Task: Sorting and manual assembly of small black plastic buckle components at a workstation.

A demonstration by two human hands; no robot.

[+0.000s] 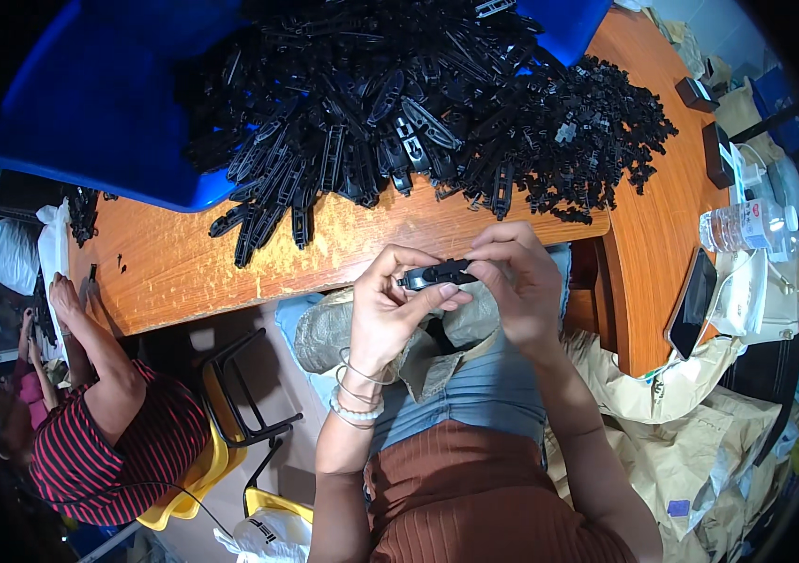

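Between both hands, just off the table's front edge and above my lap, is a long black plastic part [432, 274]. My left hand [397, 296] grips its left end between thumb and fingers. At the right end, the thumb and fingertips of my right hand [515, 277] pinch it, where a small black piece seems to sit on top; the fingers partly hide it. Beyond my hands lies a large heap of similar long black plastic parts [343, 131]. Right of that heap spreads a pile of small black plastic pieces [596, 131].
A blue bin [108, 122] lies tipped at the table's far left, black parts spilling from it. On the right stand water bottles [746, 227] and a phone [695, 302]. A co-worker in a striped shirt [118, 450] sits at left, near a yellow chair [216, 469]. Brown sacks [671, 450] lie at right.
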